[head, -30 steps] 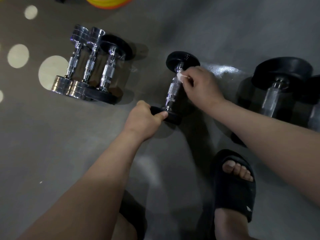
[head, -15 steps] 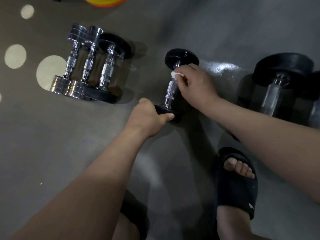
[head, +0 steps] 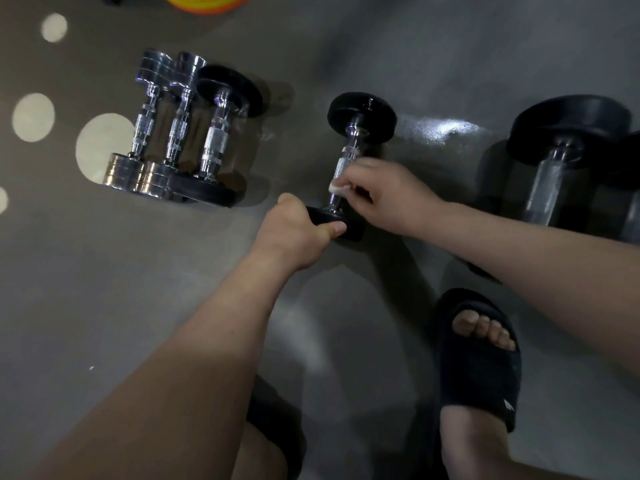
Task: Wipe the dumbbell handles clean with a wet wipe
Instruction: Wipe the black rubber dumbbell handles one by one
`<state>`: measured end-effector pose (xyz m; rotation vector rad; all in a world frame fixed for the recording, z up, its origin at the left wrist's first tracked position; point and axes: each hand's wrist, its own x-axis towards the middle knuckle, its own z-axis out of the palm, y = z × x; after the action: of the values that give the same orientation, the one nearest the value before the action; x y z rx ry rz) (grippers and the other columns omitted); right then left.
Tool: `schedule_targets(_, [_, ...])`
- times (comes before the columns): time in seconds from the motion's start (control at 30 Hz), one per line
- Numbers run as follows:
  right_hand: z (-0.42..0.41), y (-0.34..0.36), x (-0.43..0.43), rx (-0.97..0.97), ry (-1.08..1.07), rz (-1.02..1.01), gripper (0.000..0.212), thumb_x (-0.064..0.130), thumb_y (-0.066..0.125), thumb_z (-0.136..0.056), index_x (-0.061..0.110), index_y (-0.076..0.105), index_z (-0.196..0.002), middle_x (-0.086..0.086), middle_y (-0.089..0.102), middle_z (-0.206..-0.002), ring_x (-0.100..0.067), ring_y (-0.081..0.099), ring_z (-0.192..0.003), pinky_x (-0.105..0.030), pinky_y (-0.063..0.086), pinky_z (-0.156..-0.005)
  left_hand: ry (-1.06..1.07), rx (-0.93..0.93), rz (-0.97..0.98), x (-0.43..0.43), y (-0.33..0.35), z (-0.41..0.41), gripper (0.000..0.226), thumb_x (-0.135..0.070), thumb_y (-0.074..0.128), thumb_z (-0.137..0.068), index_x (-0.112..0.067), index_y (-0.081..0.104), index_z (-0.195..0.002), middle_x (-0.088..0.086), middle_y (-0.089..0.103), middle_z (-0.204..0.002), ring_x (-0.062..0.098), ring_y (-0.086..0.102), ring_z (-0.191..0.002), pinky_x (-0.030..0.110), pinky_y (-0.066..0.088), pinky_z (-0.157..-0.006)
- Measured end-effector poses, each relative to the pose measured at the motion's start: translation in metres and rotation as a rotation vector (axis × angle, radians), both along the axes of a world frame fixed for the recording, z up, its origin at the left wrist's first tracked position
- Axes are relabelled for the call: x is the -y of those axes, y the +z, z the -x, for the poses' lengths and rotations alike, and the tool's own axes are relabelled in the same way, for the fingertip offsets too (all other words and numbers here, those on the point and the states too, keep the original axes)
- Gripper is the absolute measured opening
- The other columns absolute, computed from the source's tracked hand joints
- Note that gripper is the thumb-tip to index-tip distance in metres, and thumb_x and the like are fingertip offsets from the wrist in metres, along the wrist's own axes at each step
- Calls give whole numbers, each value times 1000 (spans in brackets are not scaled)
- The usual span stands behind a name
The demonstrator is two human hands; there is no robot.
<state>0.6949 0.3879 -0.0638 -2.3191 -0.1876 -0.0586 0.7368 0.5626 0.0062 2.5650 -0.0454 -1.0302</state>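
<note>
A small dumbbell [head: 360, 114] with black end weights and a chrome handle lies on the grey floor in the middle of the view. My left hand [head: 298, 233] grips its near black end. My right hand [head: 381, 195] pinches a white wet wipe [head: 336, 188] against the lower part of the chrome handle [head: 348, 157]. The upper part of the handle is bare. To the left lie three more dumbbells [head: 180, 133] side by side, two chrome and one with black ends.
A larger black dumbbell [head: 561, 147] lies at the right edge, with another partly cut off beside it. My foot in a black slipper [head: 481, 362] stands at the lower right. A yellow and orange object [head: 207, 1] sits at the top edge.
My right hand has slid the wipe down the handle from its far end to its near end. My left hand keeps its grip on the near weight.
</note>
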Motion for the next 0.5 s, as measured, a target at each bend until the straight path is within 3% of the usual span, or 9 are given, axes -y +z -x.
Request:
schedule_targets(0.07, [-5,2,7,-13,55,19,17,27,61,-99,14,71,-103,1,69,-102,-15,65,-96,-28,51,-84,1,12,6,-2,-1,0,65,-49,78,-83,-5,48,-120,7,56,-109,29,58,-110,28,36,-77])
schedule_targets(0.2, [-15,7,12,15,-104,-1,16,25,62,-97,13,73,-100,-2,68,-96,-17,64,-89,-34,52,-80,18,20,37,-5,-5,0,63,-47,78,-84,-4,50,-120,6,55,-106,26,57,-103,27,36,-76])
schedule_targets(0.37, [-6,13,5,-72,253,36,24,24,54,-97,15,74,-106,-3,67,-101,-21,65,-95,-37,53,-83,37,28,61,-10,-11,-1,61,-47,78,-84,-5,52,-119,7,60,-107,25,58,-99,28,38,-76])
schedule_targets(0.5, [-20,9,11,-3,-5,4,16,25,63,-97,16,74,-104,-2,68,-100,-17,65,-92,-39,54,-80,66,19,108,-17,-17,-7,51,-46,79,-83,-9,61,-113,5,67,-101,22,63,-93,26,40,-65])
